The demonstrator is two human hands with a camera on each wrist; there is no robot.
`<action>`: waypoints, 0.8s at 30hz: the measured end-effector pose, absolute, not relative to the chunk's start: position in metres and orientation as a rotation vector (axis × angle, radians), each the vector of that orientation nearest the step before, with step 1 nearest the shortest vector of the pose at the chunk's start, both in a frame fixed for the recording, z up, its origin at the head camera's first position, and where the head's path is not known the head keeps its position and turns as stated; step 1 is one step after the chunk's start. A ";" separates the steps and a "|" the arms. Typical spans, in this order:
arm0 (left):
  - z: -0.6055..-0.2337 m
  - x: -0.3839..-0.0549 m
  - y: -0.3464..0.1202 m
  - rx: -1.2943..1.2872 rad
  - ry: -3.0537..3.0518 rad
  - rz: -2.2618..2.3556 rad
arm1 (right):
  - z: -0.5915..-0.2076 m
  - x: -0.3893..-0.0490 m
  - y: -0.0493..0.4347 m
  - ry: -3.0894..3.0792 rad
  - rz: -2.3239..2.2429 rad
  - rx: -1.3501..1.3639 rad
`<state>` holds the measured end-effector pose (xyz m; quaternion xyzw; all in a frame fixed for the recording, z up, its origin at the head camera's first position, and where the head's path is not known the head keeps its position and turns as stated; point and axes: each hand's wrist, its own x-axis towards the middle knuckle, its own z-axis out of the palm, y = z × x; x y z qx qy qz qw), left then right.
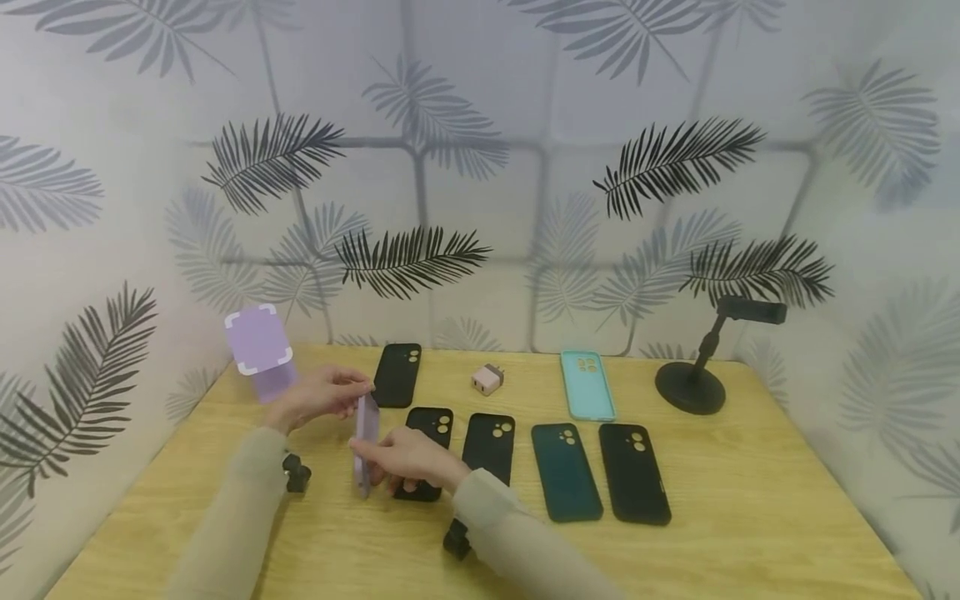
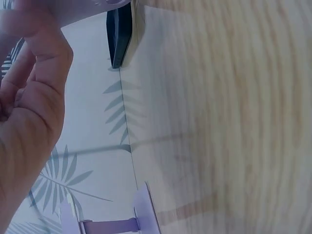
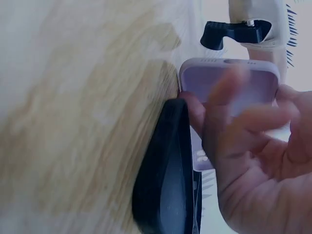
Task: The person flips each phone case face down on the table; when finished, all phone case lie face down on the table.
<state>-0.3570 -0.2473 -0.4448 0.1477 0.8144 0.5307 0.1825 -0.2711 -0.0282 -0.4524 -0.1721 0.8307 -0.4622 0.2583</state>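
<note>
A lavender phone case (image 1: pixel 367 429) stands on edge over the table, held between both hands. My left hand (image 1: pixel 322 393) pinches its upper far end with thumb and fingers. My right hand (image 1: pixel 412 460) grips the near part, thumb on one side. In the right wrist view, the hollow inside of the lavender case (image 3: pixel 258 90) faces my right hand (image 3: pixel 253 165), whose fingers blur in front of it. The left wrist view shows my left hand (image 2: pixel 41 92) at the case's edge. A black phone case (image 1: pixel 420 492) lies under my right hand, partly hidden.
More black cases (image 1: pixel 397 377), a dark teal case (image 1: pixel 567 473) and a turquoise case (image 1: pixel 588 385) lie on the wooden table (image 1: pixel 360 558). A plug charger (image 1: pixel 487 380) sits at the back. A purple stand (image 1: pixel 258 340) is back left, a black stand (image 1: pixel 690 389) back right.
</note>
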 end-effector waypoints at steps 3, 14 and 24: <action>-0.446 -0.359 -0.244 0.413 2.302 1.510 | -0.453 -0.271 -0.029 2.196 -1.370 -0.478; -0.449 -0.349 -0.249 0.414 2.284 1.316 | -0.449 -0.264 -0.029 2.181 -1.658 -0.501; -0.451 -0.341 -0.257 0.453 2.273 1.232 | -0.454 -0.256 -0.022 2.149 -1.774 -0.399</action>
